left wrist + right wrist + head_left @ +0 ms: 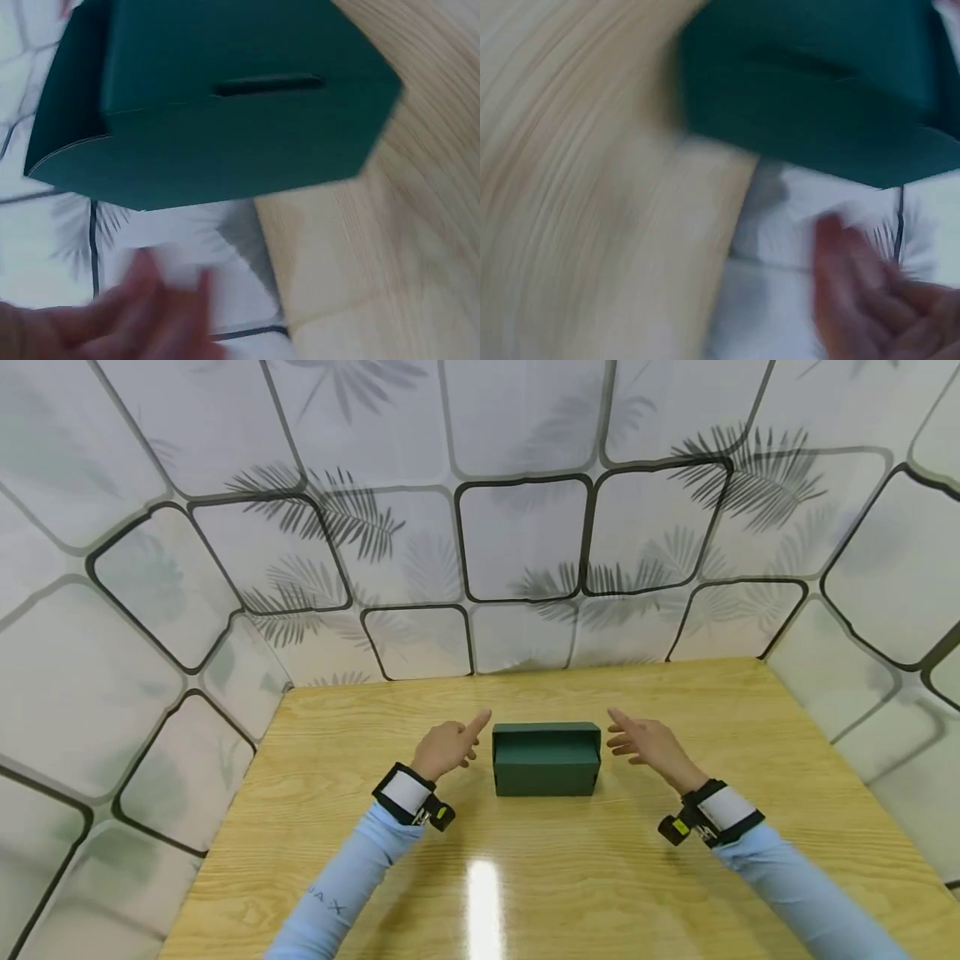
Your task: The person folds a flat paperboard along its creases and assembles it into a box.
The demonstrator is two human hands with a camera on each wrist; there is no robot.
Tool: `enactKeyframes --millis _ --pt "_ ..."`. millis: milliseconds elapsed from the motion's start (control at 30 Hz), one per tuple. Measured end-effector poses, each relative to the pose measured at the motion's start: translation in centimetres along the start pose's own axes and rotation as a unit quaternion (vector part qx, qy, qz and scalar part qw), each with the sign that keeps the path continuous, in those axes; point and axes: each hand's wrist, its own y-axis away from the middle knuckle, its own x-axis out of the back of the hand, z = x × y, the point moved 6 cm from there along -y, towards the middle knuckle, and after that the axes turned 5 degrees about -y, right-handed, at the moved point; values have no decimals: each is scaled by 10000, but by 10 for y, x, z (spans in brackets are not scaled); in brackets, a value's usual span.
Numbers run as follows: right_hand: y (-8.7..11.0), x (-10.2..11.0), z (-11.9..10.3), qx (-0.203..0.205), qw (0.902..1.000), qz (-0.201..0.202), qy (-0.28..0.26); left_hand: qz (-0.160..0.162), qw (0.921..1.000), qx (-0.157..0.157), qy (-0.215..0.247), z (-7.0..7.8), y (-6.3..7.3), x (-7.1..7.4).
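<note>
A dark green cardboard box stands on the wooden table in the head view, its lid panel tilted up along the back. My left hand hovers just left of it, thumb stretched toward the box and the other fingers loosely bent. On the opposite side my right hand is held with its fingers loosely extended toward the box. A gap shows between each hand and the box, and neither holds anything. In the left wrist view a slot is visible on the box; the right wrist view is blurred.
The light wooden table reaches back to a patterned curtain wall, with more of the same fabric at both sides. Each wrist carries a strapped camera. A bright light reflection lies on the table in front of the box.
</note>
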Motion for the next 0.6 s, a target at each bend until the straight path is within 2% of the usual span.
enactKeyframes --millis 33,100,167,267,367,500,600 --pt "-1 -2 1 -350 9977 -350 -471 -398 9986 156 314 -2 0 -4" --pt "-1 -8 1 -871 9856 -1028 -1021 -1112 9901 375 771 -5 1 -13" --pt "0 -13 -1 -1025 9781 -1335 -1223 -1461 9826 445 1057 -6 2 -21" --pt "0 -17 -3 -1008 9759 -1416 -1318 -1574 9778 454 1305 -7 1 -25" --pt "-1 -18 -3 -904 9771 -1420 -1299 -1620 9772 388 1317 -7 0 -25" --pt "-2 -18 -2 -704 9802 -1367 -1245 -1691 9780 58 1224 -5 1 -25" --pt "-2 -19 -2 -538 9829 -1256 -1233 -1529 9799 -248 1260 -1 2 -25"
